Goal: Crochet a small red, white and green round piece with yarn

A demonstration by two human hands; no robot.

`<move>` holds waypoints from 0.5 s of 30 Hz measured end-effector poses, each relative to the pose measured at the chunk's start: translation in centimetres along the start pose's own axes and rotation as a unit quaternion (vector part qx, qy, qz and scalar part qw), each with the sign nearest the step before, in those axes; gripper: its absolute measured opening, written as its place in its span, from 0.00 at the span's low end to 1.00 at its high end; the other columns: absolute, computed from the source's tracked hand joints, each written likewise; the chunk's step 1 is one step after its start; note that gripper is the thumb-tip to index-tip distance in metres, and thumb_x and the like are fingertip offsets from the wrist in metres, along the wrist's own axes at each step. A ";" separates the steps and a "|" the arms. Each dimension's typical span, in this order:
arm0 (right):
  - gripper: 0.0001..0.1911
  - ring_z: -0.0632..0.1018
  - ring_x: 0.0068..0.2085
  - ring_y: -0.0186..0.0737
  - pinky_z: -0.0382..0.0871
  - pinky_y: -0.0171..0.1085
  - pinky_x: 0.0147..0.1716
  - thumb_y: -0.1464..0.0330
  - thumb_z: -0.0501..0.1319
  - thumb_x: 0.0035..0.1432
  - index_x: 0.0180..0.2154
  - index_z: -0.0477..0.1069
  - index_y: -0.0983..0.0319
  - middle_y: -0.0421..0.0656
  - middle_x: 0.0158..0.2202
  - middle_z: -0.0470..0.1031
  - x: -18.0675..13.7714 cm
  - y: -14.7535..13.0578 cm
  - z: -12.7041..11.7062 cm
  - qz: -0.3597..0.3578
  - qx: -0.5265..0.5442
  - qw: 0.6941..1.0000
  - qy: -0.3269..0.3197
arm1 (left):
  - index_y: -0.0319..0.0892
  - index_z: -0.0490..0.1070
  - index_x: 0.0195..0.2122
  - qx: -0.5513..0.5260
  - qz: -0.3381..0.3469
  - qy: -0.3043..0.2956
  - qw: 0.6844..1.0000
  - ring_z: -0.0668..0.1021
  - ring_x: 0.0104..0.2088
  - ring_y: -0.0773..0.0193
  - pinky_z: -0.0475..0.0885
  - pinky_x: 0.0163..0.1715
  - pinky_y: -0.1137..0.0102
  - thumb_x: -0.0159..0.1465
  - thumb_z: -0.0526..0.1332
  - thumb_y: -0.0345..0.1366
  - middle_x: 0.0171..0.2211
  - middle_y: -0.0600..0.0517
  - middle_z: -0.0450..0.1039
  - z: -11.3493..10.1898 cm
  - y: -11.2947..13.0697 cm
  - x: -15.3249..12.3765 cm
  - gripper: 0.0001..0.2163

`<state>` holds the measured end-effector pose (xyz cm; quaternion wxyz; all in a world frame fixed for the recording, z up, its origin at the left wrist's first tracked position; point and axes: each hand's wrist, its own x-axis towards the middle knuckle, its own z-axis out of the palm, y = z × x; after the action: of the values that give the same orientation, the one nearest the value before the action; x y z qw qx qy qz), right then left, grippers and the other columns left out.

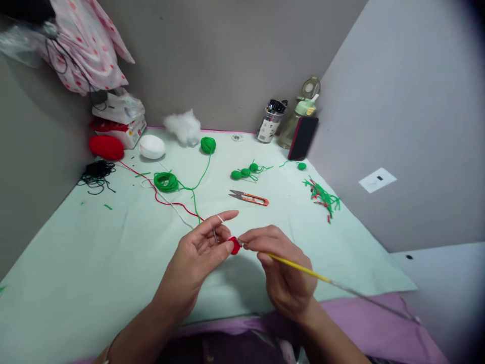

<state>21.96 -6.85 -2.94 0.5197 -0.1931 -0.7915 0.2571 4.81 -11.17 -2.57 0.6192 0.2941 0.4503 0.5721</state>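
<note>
Between the thumb and fingers of my left hand (202,250) is a small red crochet piece (235,246). White yarn loops over the raised index finger of that hand. My right hand (286,268) grips a long crochet hook (299,267) with a yellow handle, its tip at the red piece. The hook's other end points down to the right. Red yarn (162,201), white yarn and green yarn run across the table toward my left hand. Just beyond the hands lie orange-handled thread snips (250,197).
Behind are a red yarn ball (106,147), a white yarn ball (152,147), white stuffing (183,127) and a green yarn ball (208,145). Small green crocheted balls (245,173) lie mid-table. Yarn scraps (322,197), a phone (303,138), a bottle (290,126) and a pen cup (269,126) are right.
</note>
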 end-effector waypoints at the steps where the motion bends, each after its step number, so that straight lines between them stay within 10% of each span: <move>1: 0.12 0.84 0.42 0.43 0.79 0.41 0.39 0.73 0.55 0.75 0.49 0.77 0.61 0.49 0.40 0.84 0.0 0.0 0.0 -0.014 -0.015 1.000 -0.002 | 0.55 0.84 0.53 0.000 0.003 0.000 1.000 0.73 0.36 0.67 0.69 0.42 0.72 0.61 0.76 0.38 0.35 0.55 0.72 0.0 -0.1 0.0 0.18; 15: 0.11 0.83 0.44 0.41 0.79 0.40 0.41 0.73 0.56 0.75 0.50 0.77 0.61 0.49 0.42 0.83 -0.4 0.5 0.2 -0.013 0.004 1.000 0.008 | 0.56 0.84 0.53 0.005 0.012 -0.003 1.000 0.74 0.37 0.68 0.70 0.42 0.73 0.62 0.75 0.38 0.34 0.56 0.73 0.0 -0.3 0.1 0.17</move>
<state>21.93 -6.76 -3.61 0.5305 -0.1828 -0.7887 0.2514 4.89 -11.17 -2.86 0.6122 0.3038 0.4477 0.5766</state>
